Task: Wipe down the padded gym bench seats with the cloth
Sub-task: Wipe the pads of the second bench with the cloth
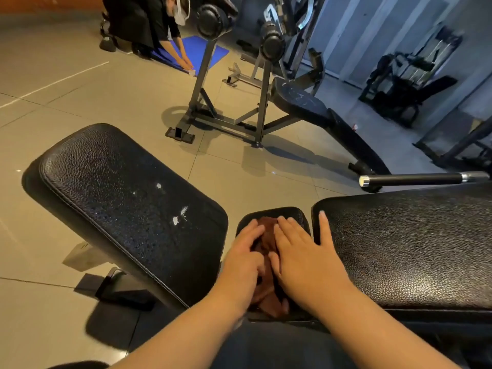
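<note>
Cloth: the brown cloth (pixel 266 235) lies crumpled along the narrow middle pad (pixel 271 213), showing between and below the two hands.
Handling: probably soft, light and limp, likely to bunch or slip on the grained vinyl. It is best driven under a flat palm, or gathered by the loose near end.
Left hand: the left hand (pixel 243 259) rests on the cloth's left side, fingers laid over it and slightly bent, pressing and not clenched.
Right hand: the right hand (pixel 300 254) is spread flat on the cloth, with one finger reaching onto the right pad (pixel 412 249).
Neighbouring pads: the left pad (pixel 119 187) tilts away and carries white specks (pixel 177 219), apparently not yet wiped.
Beyond: on the tiled floor (pixel 80 97) stands another bench (pixel 306 102), and a person crouches at a blue mat (pixel 198 50).
</note>
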Demonstrator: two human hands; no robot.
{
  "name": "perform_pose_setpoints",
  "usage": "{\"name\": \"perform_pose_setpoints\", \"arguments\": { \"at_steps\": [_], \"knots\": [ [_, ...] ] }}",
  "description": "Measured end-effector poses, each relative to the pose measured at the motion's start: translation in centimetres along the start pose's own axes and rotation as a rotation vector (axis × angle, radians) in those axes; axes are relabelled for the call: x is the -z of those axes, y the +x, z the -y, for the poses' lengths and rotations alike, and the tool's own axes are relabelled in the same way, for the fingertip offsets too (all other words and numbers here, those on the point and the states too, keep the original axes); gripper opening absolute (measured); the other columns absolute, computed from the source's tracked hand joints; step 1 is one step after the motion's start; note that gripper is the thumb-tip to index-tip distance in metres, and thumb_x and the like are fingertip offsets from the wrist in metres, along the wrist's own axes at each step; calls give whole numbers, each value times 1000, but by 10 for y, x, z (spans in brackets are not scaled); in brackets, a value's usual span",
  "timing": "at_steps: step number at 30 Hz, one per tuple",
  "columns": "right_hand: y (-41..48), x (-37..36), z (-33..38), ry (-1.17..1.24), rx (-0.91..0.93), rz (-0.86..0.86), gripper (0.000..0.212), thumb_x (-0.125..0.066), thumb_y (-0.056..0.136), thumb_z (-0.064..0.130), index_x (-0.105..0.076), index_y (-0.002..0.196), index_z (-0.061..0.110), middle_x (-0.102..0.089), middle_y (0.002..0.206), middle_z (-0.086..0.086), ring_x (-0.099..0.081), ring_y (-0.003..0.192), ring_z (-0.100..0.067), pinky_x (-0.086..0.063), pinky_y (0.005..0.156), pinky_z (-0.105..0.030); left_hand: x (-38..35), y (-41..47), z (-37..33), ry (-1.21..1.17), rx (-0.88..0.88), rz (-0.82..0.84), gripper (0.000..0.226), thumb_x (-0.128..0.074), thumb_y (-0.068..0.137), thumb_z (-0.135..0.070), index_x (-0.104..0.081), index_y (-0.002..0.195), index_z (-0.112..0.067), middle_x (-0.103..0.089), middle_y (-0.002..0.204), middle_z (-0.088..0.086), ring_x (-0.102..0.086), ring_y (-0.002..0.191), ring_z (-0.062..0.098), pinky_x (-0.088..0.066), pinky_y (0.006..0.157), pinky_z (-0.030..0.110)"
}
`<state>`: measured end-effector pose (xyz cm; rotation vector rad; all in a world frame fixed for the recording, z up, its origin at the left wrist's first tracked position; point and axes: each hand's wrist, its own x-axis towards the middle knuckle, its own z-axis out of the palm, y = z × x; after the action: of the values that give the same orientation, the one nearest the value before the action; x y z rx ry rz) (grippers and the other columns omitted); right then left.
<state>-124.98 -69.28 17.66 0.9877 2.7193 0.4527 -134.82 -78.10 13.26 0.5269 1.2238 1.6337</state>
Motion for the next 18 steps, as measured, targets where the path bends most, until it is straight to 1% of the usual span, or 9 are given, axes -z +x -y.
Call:
{"name": "perform_pose_setpoints", "arguments": {
  "at_steps": [2, 4, 6, 8, 11, 13, 15, 16, 18],
  "knots": [
    [28, 7, 0, 23, -83, 26, 59, -22, 105, 40, -21, 161, 20, -25, 166, -9, -18, 154, -23, 11, 118, -65, 2, 3, -2, 79, 57, -158, 53, -45, 86, 4, -64, 123, -29, -63, 121, -10, -62, 104, 9, -53, 83, 25],
    [55, 8, 7, 20, -133, 79, 65, -32, 105, 37, 0, 162, 31, -8, 169, -11, 1, 156, -28, 16, 118, -60, 5, 2, 4, 174, 147, -258, 48, -46, 87, 2, -63, 124, -25, -64, 118, -3, -61, 95, 13, -49, 65, 21],
    [70, 5, 22, 43, -128, 119, 64, -37, 103, 38, -10, 161, 31, -10, 167, -15, 2, 154, -35, 10, 121, -59, 9, 3, 14, 160, 198, -271, 47, -46, 83, -3, -66, 120, -24, -68, 106, 5, -65, 86, 20, -49, 59, 30],
    [63, 0, 39, 53, -98, 124, 59, -29, 104, 43, -20, 159, 24, -8, 167, -16, 5, 154, -37, 7, 122, -58, 14, 6, 17, 189, 185, -292, 33, -48, 79, -15, -71, 100, -26, -69, 94, 9, -67, 81, 26, -56, 65, 46],
    [30, -4, 51, 50, 0, 163, 61, -23, 105, 47, -16, 159, 20, 0, 168, -17, 10, 154, -36, 8, 122, -58, 20, 7, 15, 303, 175, -274, 22, -51, 85, -23, -69, 96, -31, -67, 102, 6, -67, 85, 24, -57, 65, 38],
    [12, -2, 44, 38, 68, 122, 58, -20, 102, 43, -31, 154, 20, -16, 166, -15, -5, 155, -33, 5, 122, -57, 20, 4, 14, 423, 149, -209, 31, -51, 81, -22, -67, 104, -36, -63, 112, 0, -63, 95, 19, -57, 75, 36],
    [3, 4, 27, 23, 78, 13, 60, -20, 94, 37, -60, 134, 17, -49, 150, -15, -37, 146, -32, -1, 120, -55, 19, 2, 12, 547, 127, -104, 54, -45, 73, -27, -63, 123, -38, -60, 122, -4, -60, 106, 16, -56, 89, 39],
    [3, 10, 15, 8, 56, -24, 60, -20, 93, 35, -63, 131, 17, -51, 149, -15, -39, 145, -32, -1, 119, -53, 18, 1, 10, 564, 117, -54, 58, -43, 71, -26, -63, 124, -38, -60, 123, -4, -60, 106, 15, -56, 90, 38],
    [15, 16, -3, -13, -18, 34, 56, -21, 99, 28, -42, 149, 17, -22, 166, -15, -11, 155, -30, 6, 122, -50, 16, -2, 3, 554, 86, 4, 50, -45, 76, -18, -67, 117, -36, -65, 117, -4, -63, 99, 13, -57, 85, 34]
  ]
}}
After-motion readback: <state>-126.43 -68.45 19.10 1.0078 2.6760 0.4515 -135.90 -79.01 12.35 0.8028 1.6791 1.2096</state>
